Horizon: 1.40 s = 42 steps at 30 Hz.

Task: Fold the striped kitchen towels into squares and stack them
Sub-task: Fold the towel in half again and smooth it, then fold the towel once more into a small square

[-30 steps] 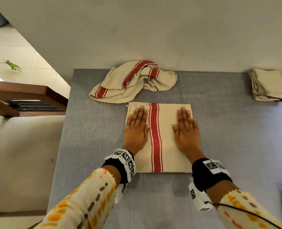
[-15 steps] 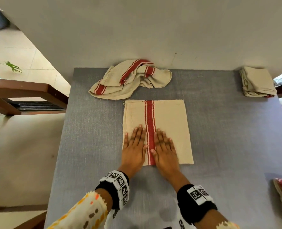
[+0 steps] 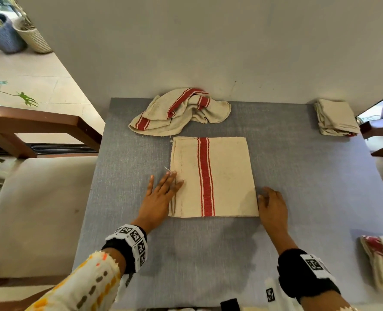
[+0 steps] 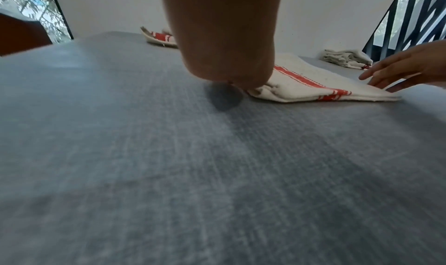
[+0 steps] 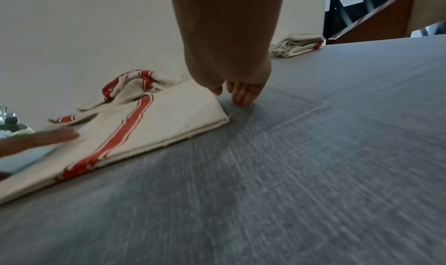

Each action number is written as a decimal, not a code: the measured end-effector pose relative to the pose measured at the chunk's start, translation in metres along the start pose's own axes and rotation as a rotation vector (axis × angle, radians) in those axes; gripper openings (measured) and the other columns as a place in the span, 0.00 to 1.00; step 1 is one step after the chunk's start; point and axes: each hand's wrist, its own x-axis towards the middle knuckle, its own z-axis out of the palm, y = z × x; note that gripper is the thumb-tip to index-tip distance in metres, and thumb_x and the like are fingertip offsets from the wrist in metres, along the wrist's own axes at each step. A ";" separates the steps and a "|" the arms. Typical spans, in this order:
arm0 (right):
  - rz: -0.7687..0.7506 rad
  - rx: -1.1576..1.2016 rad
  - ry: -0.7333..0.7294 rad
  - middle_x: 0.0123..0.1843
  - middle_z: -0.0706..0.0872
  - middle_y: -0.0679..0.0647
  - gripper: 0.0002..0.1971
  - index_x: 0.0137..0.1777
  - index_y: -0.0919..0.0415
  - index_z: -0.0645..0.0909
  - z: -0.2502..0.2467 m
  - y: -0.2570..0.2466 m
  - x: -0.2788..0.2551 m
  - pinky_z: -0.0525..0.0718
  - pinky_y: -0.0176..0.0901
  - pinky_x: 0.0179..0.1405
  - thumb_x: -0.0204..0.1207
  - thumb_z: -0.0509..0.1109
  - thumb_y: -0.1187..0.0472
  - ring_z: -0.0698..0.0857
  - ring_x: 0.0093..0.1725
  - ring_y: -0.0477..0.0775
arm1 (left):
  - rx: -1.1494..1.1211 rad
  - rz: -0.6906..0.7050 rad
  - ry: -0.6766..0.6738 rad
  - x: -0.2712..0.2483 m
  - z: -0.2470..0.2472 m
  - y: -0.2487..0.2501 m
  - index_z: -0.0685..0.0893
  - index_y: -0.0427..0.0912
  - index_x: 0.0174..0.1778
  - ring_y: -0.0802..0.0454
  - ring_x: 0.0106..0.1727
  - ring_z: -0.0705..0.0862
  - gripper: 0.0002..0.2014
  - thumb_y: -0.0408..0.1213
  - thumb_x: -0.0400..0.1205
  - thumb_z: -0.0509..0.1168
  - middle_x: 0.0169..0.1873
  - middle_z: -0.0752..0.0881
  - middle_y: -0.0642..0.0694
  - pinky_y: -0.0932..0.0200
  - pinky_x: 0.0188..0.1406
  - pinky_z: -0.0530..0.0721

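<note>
Cream cotton towel with a red stripe (image 3: pixel 213 176) lies folded mid-table; my left hand (image 3: pixel 159 198) and right hand (image 3: pixel 273 207), fingers relaxed, flank it. Far crumpled striped towel (image 3: pixel 179 113) remains; far-right folded stack (image 3: pixel 336 120) waits.
</note>
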 end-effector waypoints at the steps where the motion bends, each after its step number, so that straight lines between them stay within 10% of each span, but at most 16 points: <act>1: 0.026 0.022 -0.010 0.57 0.80 0.69 0.14 0.62 0.69 0.78 0.000 0.000 0.001 0.78 0.54 0.52 0.78 0.65 0.65 0.81 0.54 0.68 | 0.040 0.048 -0.019 -0.001 -0.002 -0.003 0.48 0.55 0.80 0.52 0.82 0.37 0.37 0.36 0.75 0.53 0.78 0.62 0.42 0.42 0.77 0.36; 5: 0.147 0.100 -0.060 0.53 0.82 0.65 0.12 0.51 0.66 0.80 0.005 -0.005 0.002 0.80 0.49 0.47 0.74 0.71 0.58 0.82 0.48 0.62 | 0.081 0.170 -0.032 0.002 -0.010 -0.004 0.70 0.56 0.70 0.46 0.77 0.57 0.39 0.33 0.63 0.76 0.73 0.72 0.40 0.43 0.77 0.42; 13: 0.136 0.218 -0.055 0.43 0.82 0.60 0.05 0.39 0.63 0.77 0.001 -0.014 -0.005 0.72 0.41 0.42 0.74 0.70 0.64 0.82 0.45 0.60 | 0.021 0.140 -0.083 0.020 -0.025 0.005 0.82 0.49 0.46 0.39 0.73 0.69 0.13 0.32 0.68 0.71 0.71 0.76 0.39 0.31 0.68 0.64; 17: 0.027 0.334 -0.095 0.39 0.81 0.58 0.12 0.54 0.59 0.73 -0.016 -0.009 -0.013 0.74 0.33 0.34 0.75 0.67 0.71 0.79 0.38 0.55 | -0.149 0.201 -0.165 0.015 -0.026 0.018 0.79 0.38 0.61 0.41 0.79 0.60 0.28 0.48 0.77 0.41 0.77 0.64 0.40 0.46 0.75 0.40; 21: -0.113 0.263 -0.287 0.48 0.81 0.54 0.16 0.58 0.58 0.80 -0.036 0.001 -0.016 0.74 0.16 0.40 0.78 0.59 0.75 0.78 0.46 0.52 | -0.305 0.129 -0.219 0.000 -0.030 0.025 0.65 0.42 0.75 0.46 0.79 0.61 0.21 0.36 0.85 0.51 0.78 0.64 0.45 0.60 0.78 0.51; 25: -0.149 0.230 -0.474 0.60 0.80 0.53 0.20 0.59 0.61 0.81 -0.050 0.010 -0.010 0.72 0.30 0.57 0.78 0.55 0.79 0.76 0.59 0.51 | -0.549 0.029 -0.171 -0.005 -0.030 0.020 0.69 0.36 0.71 0.37 0.54 0.84 0.23 0.41 0.82 0.51 0.56 0.84 0.33 0.51 0.55 0.80; 30: -0.250 0.196 -0.509 0.50 0.82 0.51 0.24 0.47 0.43 0.81 -0.053 0.002 0.000 0.76 0.22 0.48 0.72 0.67 0.79 0.82 0.53 0.55 | -0.639 -0.070 -0.047 0.001 -0.032 0.019 0.77 0.38 0.58 0.51 0.26 0.75 0.36 0.66 0.75 0.42 0.29 0.81 0.42 0.67 0.28 0.70; 33: -0.313 0.213 -0.446 0.49 0.79 0.49 0.28 0.39 0.31 0.81 -0.050 -0.007 0.011 0.73 0.20 0.49 0.69 0.73 0.74 0.79 0.50 0.49 | -0.818 -0.168 -0.011 0.008 -0.034 0.017 0.75 0.41 0.58 0.55 0.34 0.78 0.20 0.53 0.83 0.50 0.38 0.82 0.46 0.64 0.37 0.74; 37: -0.255 0.428 -0.474 0.45 0.84 0.45 0.11 0.46 0.49 0.81 -0.047 -0.026 0.020 0.76 0.31 0.51 0.69 0.69 0.45 0.80 0.47 0.37 | -1.076 -0.359 0.010 0.014 -0.037 0.016 0.68 0.41 0.73 0.54 0.57 0.78 0.19 0.37 0.86 0.52 0.58 0.79 0.49 0.64 0.56 0.75; 42: 0.046 0.510 -0.281 0.51 0.83 0.68 0.15 0.55 0.70 0.81 -0.018 -0.038 0.035 0.74 0.41 0.43 0.82 0.60 0.58 0.77 0.49 0.53 | -1.266 -0.548 0.084 0.033 -0.043 0.023 0.73 0.39 0.69 0.50 0.60 0.78 0.17 0.40 0.85 0.55 0.61 0.80 0.44 0.59 0.57 0.78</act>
